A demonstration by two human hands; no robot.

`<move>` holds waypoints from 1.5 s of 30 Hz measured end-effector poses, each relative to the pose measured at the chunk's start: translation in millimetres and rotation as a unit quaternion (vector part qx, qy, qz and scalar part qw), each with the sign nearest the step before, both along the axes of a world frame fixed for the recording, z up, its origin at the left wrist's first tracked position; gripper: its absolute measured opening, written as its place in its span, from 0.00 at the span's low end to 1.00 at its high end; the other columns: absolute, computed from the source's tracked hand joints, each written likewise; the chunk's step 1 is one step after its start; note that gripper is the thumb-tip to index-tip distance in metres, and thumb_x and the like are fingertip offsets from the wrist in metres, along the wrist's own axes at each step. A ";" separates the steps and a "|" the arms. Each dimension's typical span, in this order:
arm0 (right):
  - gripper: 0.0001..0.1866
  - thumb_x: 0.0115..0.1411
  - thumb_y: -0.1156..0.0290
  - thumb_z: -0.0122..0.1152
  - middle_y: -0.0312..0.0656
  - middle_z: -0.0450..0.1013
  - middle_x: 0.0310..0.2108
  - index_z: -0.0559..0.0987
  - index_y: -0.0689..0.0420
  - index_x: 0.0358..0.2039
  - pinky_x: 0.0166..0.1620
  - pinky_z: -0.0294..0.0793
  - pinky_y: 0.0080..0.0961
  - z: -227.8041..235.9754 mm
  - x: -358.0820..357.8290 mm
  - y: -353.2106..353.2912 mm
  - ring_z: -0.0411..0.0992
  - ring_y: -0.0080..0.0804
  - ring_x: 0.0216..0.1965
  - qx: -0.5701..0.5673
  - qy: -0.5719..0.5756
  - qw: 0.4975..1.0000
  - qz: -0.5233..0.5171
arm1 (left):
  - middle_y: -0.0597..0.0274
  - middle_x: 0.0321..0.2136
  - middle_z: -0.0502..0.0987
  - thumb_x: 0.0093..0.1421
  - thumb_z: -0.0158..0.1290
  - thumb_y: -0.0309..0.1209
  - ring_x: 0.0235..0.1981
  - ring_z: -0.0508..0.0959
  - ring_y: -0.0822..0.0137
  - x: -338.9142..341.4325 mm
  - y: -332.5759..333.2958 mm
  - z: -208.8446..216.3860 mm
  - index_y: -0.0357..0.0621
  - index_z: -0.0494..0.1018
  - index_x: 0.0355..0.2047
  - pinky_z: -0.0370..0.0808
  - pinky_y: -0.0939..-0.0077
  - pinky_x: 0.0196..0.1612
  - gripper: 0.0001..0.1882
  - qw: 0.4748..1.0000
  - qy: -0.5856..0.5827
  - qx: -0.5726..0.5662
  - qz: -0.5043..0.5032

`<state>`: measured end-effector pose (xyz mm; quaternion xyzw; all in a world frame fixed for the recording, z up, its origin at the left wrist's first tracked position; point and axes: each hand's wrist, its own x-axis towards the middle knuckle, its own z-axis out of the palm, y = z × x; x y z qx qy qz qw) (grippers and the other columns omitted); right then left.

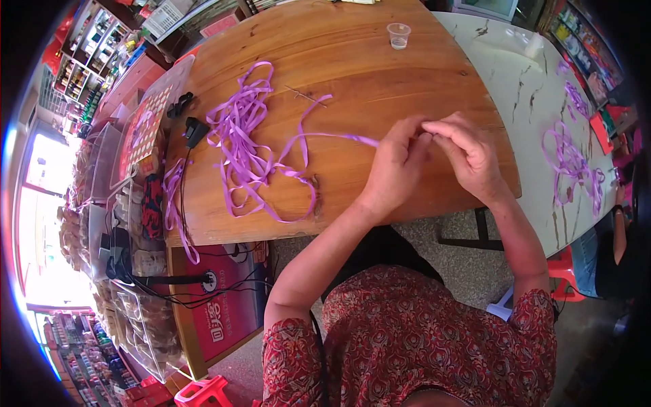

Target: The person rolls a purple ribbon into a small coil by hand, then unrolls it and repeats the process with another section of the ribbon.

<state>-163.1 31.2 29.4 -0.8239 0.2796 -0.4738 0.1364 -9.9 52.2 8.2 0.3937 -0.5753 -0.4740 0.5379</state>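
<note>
A long purple ribbon lies in a loose tangled heap on the wooden table. One strand runs right from the heap into my left hand, which is closed around it. My right hand meets the left over the table's near right part, thumb and forefinger pinched together. The fingertips of both hands touch or nearly touch; whatever lies between them is too small to make out. A thin metal tool rests beside the heap, near the ribbon's loose end.
A clear plastic cup stands at the table's far side. Black plugs and cables lie along the left edge. To the right, a white marbled table bears more purple ribbon; a person in jeans sits by it. Red stools stand below.
</note>
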 end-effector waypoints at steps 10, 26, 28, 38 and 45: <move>0.10 0.47 0.83 0.64 0.40 0.73 0.28 0.79 0.62 0.33 0.30 0.69 0.24 -11.2 -16.0 -14.7 0.70 0.32 0.28 -0.019 0.111 0.992 -0.057 | 0.61 0.24 0.71 0.53 0.57 0.23 0.23 0.71 0.70 7.5 -15.4 -20.6 0.39 0.76 0.29 0.69 0.78 0.27 0.03 0.993 -0.087 -0.051 0.066; 0.06 0.48 0.81 0.64 0.37 0.69 0.25 0.80 0.62 0.29 0.28 0.68 0.25 -1.3 -22.0 -17.7 0.68 0.30 0.28 0.002 0.179 0.981 -0.072 | 0.57 0.23 0.73 0.49 0.58 0.23 0.25 0.75 0.60 12.1 -34.6 -17.8 0.41 0.77 0.26 0.72 0.70 0.28 0.03 0.974 -0.176 -0.142 0.035; 0.05 0.48 0.81 0.64 0.37 0.69 0.24 0.80 0.62 0.29 0.27 0.67 0.24 -3.9 -25.6 -17.2 0.68 0.29 0.27 0.019 0.173 0.982 -0.073 | 0.57 0.23 0.73 0.49 0.58 0.23 0.25 0.75 0.60 11.7 -35.7 -19.5 0.41 0.77 0.26 0.72 0.70 0.28 0.03 0.974 -0.172 -0.145 0.034; 0.05 0.51 0.81 0.62 0.40 0.73 0.25 0.79 0.63 0.30 0.28 0.67 0.20 -18.4 -26.8 -14.3 0.70 0.25 0.25 0.175 0.149 0.973 -0.021 | 0.60 0.22 0.73 0.49 0.59 0.21 0.23 0.74 0.66 18.1 -42.6 -26.9 0.40 0.76 0.26 0.71 0.75 0.27 0.04 0.976 -0.169 -0.133 0.031; 0.07 0.54 0.78 0.61 0.37 0.74 0.26 0.80 0.64 0.34 0.30 0.68 0.21 -18.0 -27.6 -21.2 0.70 0.24 0.27 0.535 -0.082 0.833 0.116 | 0.66 0.24 0.74 0.52 0.57 0.19 0.25 0.74 0.74 17.5 -47.3 -33.3 0.40 0.75 0.27 0.71 0.79 0.28 0.03 0.997 -0.020 -0.070 -0.028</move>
